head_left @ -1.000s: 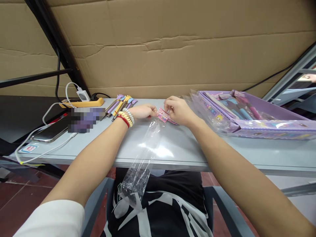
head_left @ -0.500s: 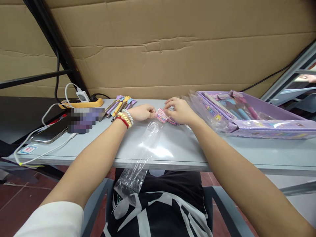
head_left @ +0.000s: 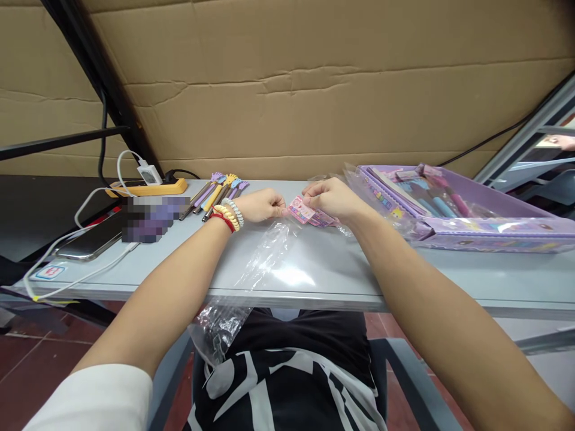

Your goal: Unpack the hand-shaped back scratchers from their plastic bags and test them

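At the centre of the clock, above the grey desk (head_left: 330,269), lies the pink card (head_left: 300,210), with more pink cards (head_left: 322,219) spread at its four o'clock. The left hand (head_left: 262,205), at nine o'clock, pinches the top end of a clear sleeve (head_left: 265,251); whether its fingertips catch also the card's edge is too small to tell. The right hand (head_left: 331,199), toward two o'clock, grasps the card between thumb and fingers. The sleeve hangs toward seven o'clock, over the desk edge. I judge the work is only partway: card and sleeve are brought together, but the sleeve looks flat, and loose pens (head_left: 220,194) lie outside it, between nine and ten. At three o'clock, the purple box (head_left: 503,234) holds pens in clear wrapping.
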A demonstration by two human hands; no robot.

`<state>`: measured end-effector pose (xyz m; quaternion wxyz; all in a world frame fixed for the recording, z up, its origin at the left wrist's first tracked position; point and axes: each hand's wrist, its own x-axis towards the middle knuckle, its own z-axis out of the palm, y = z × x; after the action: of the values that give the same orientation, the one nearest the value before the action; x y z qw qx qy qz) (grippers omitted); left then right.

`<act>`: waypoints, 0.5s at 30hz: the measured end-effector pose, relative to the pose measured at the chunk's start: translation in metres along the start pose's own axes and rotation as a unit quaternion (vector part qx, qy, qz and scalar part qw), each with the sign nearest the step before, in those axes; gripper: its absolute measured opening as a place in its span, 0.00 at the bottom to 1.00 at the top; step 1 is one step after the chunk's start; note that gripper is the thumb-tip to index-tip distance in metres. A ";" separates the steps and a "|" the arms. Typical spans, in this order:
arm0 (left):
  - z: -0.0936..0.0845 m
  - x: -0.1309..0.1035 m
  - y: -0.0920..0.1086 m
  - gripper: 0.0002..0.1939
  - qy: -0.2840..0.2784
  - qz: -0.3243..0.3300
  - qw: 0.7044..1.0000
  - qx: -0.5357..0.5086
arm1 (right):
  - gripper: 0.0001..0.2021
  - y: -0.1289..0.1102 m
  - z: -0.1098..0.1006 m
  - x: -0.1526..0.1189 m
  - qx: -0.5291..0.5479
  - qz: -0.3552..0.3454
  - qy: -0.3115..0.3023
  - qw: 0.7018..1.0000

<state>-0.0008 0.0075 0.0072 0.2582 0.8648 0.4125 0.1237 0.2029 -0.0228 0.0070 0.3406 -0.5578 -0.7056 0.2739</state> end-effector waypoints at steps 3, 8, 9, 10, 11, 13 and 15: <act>-0.001 0.000 -0.004 0.09 -0.002 -0.023 1.000 0.010 | 0.07 0.000 -0.007 0.002 0.028 0.057 0.039 0.997; -0.010 -0.002 -0.011 0.10 0.082 -0.112 0.990 0.002 | 0.07 0.004 -0.024 0.004 -0.120 0.110 0.120 0.979; -0.011 -0.002 -0.011 0.10 0.094 -0.125 0.988 -0.012 | 0.08 0.005 -0.026 0.004 -0.164 0.129 0.097 0.973; -0.012 -0.003 -0.010 0.10 0.099 -0.130 0.986 -0.034 | 0.08 0.006 -0.027 0.004 -0.202 0.144 0.070 0.966; -0.012 -0.005 -0.009 0.10 0.097 -0.128 0.985 -0.064 | 0.09 0.007 -0.027 0.004 -0.233 0.157 0.044 0.959; -0.011 -0.007 -0.005 0.11 0.086 -0.111 0.982 -0.129 | 0.08 0.008 -0.024 0.004 -0.276 0.166 0.024 0.946; -0.010 -0.008 0.001 0.12 0.072 -0.087 0.978 -0.174 | 0.07 0.007 -0.020 0.004 -0.287 0.129 0.060 0.947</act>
<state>-0.0096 0.0042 0.0155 0.3842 0.7563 0.4756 0.2328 0.2222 -0.0175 0.0141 0.1696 -0.7335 -0.6548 0.0671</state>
